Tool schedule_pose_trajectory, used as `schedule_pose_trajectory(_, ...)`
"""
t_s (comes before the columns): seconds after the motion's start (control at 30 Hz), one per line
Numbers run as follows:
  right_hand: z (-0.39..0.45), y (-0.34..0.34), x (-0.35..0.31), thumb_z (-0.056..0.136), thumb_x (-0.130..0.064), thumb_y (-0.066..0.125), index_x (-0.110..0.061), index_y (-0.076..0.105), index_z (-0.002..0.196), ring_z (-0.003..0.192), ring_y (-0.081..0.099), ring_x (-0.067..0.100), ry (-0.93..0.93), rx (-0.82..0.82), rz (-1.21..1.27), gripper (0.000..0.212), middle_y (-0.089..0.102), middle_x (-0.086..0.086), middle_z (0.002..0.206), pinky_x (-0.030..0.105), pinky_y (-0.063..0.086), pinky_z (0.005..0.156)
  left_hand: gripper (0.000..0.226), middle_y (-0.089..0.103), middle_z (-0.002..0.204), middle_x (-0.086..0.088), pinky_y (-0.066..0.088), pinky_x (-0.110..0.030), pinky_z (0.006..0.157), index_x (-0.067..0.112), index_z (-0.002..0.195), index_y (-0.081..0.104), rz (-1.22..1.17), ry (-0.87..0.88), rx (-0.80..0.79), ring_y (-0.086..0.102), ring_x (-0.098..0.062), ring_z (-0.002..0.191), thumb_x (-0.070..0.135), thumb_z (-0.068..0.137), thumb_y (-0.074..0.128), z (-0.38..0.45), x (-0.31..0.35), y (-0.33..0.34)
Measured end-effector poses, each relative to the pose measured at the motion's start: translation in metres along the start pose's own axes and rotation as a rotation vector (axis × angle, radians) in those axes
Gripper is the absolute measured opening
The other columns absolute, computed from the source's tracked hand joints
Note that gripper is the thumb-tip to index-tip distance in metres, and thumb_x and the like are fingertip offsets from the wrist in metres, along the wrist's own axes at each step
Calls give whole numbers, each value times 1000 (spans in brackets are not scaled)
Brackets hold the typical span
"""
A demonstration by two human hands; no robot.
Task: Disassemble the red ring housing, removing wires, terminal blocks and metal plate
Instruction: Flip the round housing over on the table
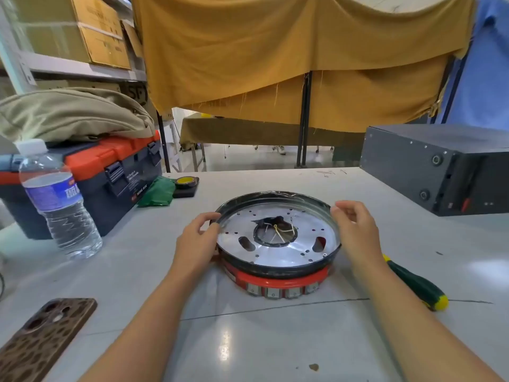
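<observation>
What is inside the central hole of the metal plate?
Thin pale wires cross the dark opening in the metal plate. Whatever they connect to is hidden beneath the plate, inside the red ring housing.

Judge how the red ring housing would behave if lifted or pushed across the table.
The red ring housing looks rigid and probably heavy for its size, given its metal plate. Wide and flat-sitting, it should slide, not tip. Both hands flank its rim.

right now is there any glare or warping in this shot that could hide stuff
Head view: an overhead light glares off the table near the bottom, and the metal plate shines bright; wide-angle warp bends the shelves and boxes at the left edge; the far background is soft, while the wires in the centre hole show only as thin strands.
</observation>
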State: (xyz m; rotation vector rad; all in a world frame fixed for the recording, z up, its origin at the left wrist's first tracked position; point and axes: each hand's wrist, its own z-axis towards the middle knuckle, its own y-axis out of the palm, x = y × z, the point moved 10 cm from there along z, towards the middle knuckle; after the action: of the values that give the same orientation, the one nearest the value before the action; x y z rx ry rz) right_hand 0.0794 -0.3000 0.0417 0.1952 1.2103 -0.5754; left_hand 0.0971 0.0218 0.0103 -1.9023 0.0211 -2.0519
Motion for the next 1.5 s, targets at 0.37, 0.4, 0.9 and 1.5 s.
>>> schedule_pose_trajectory(0.37, -4, 18, 17, 100, -41, 38, -19, 57, 120, 112, 56, 12, 259, -114, 409, 35, 63, -2, 116, 32, 44, 94, 31, 70, 93, -13, 58, -38, 64, 19, 108, 61, -338, -126, 43, 68, -26, 74, 5, 91, 39, -3, -15, 2)
schedule_pose_trajectory(0.4, -8, 24, 13, 100, -44, 38, -18, 60, 118, 106, 59, 12, 268, -169, 420, 39, 66, -4, 109, 31, 46, 88, 32, 69, 94, -15, 59, -44, 69, 15, 111, 58, -406, -160, 27, 68, -31, 77, 3, 91, 37, -6, -18, 7)
schedule_pose_trajectory(0.9, -27, 40, -56, 95, -34, 51, -15, 67, 109, 87, 70, 10, 74, -322, 536, 29, 73, -3, 89, 21, 52, 73, 52, 60, 124, -22, 50, -42, 95, -3, 140, 33, -728, -298, -324, 66, -29, 106, 9, 93, 54, -25, -20, 69)
schedule_pose_trajectory(1.5, -38, 68, -145, 90, -41, 58, -32, 69, 92, 73, 64, -3, -347, -462, -179, 14, 68, -17, 79, 14, 45, 62, 45, 57, 128, -10, 49, -39, 91, 15, 129, 47, -700, -130, -208, 60, -26, 111, 44, 95, 45, -15, 18, 17)
